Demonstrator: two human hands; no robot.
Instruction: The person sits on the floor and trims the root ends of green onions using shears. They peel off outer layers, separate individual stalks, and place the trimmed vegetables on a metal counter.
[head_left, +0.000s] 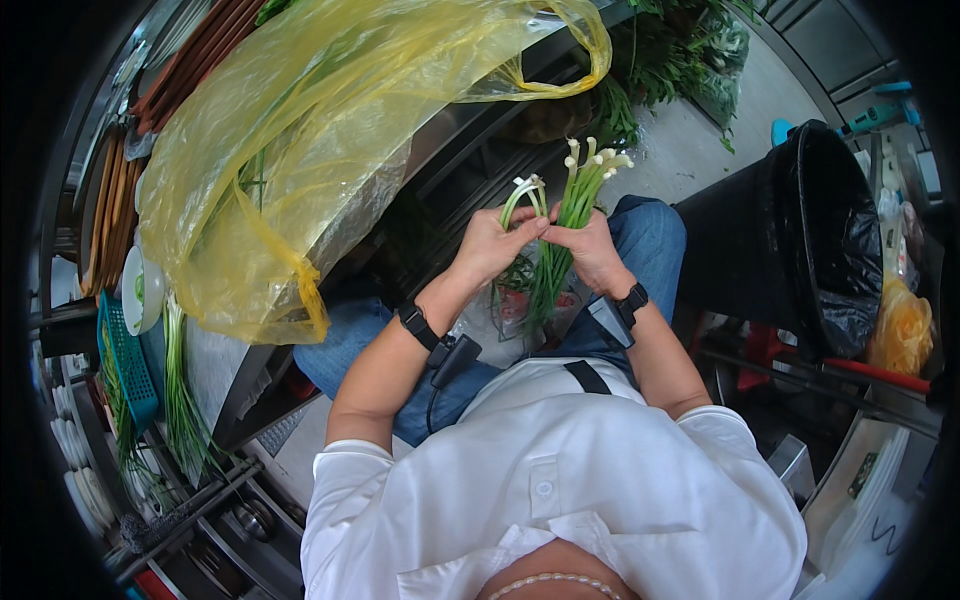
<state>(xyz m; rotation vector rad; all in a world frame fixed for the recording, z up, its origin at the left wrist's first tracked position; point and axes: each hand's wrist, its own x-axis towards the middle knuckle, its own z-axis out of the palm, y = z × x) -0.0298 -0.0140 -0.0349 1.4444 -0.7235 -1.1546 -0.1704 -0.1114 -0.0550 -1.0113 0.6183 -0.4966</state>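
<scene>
My right hand (594, 253) grips a bunch of green onions (579, 196), their white bulb ends pointing up and away from me. A few more green onions (517, 196) are pinched in my left hand (484, 244), their pale ends bent over. The fingertips of both hands meet between the two groups. Long green leaves hang down in front of my lap. Below them lies a clear plastic bag (504, 319) with greens and something red, partly hidden by the leaves and my hands.
A yellow plastic bag (300, 150) covers much of the metal table (217, 360) at left. More green onions (176, 375) lie near a white bowl (142, 292) and a teal basket (127, 360). A black lined bin (750, 225) stands at right. Leafy greens (660, 60) sit on the floor ahead.
</scene>
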